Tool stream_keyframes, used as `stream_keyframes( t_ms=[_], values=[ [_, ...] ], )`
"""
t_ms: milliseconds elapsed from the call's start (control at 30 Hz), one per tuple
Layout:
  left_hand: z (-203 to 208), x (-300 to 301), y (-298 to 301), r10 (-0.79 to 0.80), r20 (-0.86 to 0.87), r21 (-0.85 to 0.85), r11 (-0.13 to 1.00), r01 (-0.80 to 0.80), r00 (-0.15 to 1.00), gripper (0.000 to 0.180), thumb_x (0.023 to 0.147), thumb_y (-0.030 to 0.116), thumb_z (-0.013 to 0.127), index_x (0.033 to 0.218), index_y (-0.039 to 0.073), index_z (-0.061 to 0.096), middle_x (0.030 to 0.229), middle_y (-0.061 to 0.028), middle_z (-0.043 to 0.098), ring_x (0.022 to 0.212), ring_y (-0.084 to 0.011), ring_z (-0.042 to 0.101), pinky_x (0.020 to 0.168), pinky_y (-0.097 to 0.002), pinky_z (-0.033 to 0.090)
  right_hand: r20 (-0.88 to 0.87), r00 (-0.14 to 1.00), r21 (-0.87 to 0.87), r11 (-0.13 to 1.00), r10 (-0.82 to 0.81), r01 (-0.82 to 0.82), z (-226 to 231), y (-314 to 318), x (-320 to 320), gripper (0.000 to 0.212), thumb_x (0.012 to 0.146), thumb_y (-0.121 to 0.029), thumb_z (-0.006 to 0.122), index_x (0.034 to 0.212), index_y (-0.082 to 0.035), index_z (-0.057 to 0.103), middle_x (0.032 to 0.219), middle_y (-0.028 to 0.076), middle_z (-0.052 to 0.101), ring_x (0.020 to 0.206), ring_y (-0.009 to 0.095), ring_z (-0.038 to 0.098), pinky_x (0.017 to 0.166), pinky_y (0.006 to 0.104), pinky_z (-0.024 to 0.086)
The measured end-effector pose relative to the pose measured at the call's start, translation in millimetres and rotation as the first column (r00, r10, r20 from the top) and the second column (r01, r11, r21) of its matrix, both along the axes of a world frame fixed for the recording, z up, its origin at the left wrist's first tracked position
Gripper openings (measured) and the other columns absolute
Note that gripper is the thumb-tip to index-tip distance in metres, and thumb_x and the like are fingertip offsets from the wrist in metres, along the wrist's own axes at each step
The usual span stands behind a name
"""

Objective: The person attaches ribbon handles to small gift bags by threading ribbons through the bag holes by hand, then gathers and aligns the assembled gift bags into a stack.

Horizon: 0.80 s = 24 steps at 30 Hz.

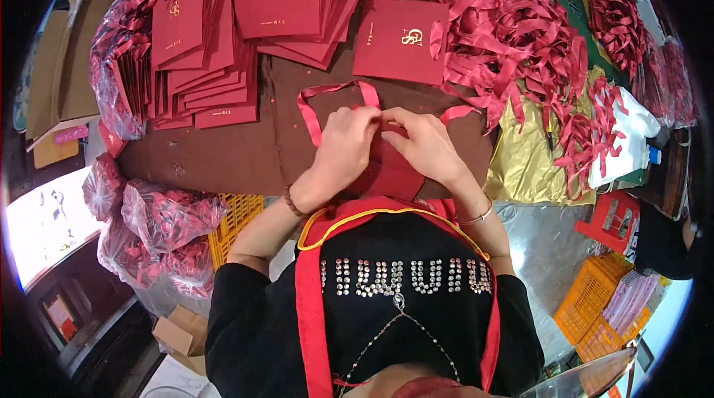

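A dark red paper gift bag [388, 175] lies at the table's near edge, against my apron, partly covered by my hands. My left hand [346, 141] is closed in a pinch at the bag's upper part, on a red ribbon [307, 112] that loops out to the left and over the top. Fingertip to fingertip with it, my right hand [427, 147] pinches as well, apparently on the ribbon; its exact hold is partly hidden. A loose ribbon end [459, 112] sticks out beyond the right hand. Just past it lies another red bag [398, 41] with a ribbon handle.
Stacked red bags [201, 63] fill the table's far left. A large heap of red ribbons [506, 34] covers the far right, beside gold plastic wrapping [524, 160]. Plastic-wrapped bundles [160, 212] lie at the left; orange crates [591, 298] stand on the right.
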<state>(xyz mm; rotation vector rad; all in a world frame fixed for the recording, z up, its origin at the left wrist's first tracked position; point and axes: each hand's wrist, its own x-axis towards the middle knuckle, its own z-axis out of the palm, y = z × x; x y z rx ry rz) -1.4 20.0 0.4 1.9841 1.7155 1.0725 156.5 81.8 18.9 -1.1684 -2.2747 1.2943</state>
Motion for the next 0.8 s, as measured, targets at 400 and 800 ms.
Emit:
stream_keyframes(
  t_ms=[400,800],
  values=[
    [44.2,-63.5,52.6,-0.515,0.000,-0.546,0.718,0.432,0.857,0.020,0.085,0.023,0.055,0.082,0.007,0.066,0.121,-0.0029,0.054,0.122,-0.0237,0.036,0.100,-0.0448,0.023,0.028,0.996,-0.006,0.996,0.085,-0.084,15.1,-6.4,-6.2,0.019,0.079,-0.014,0.064,0.094,-0.006,0.057,0.080,0.011,0.065,0.079,0.030,0.063,0.069,0.0373,0.048],
    [46.3,-66.7,65.3,-0.671,0.266,-0.606,0.442,0.662,0.692,0.025,0.078,0.018,0.050,0.088,0.007,0.070,0.119,-0.0117,0.058,0.113,-0.0273,0.050,0.091,-0.0370,0.041,-0.088,0.964,0.274,0.937,0.250,-0.218,16.0,-20.0,-5.3,0.011,0.079,-0.013,0.063,0.089,-0.009,0.060,0.077,0.006,0.062,0.069,0.024,0.059,0.064,0.0333,0.039]
  ],
)
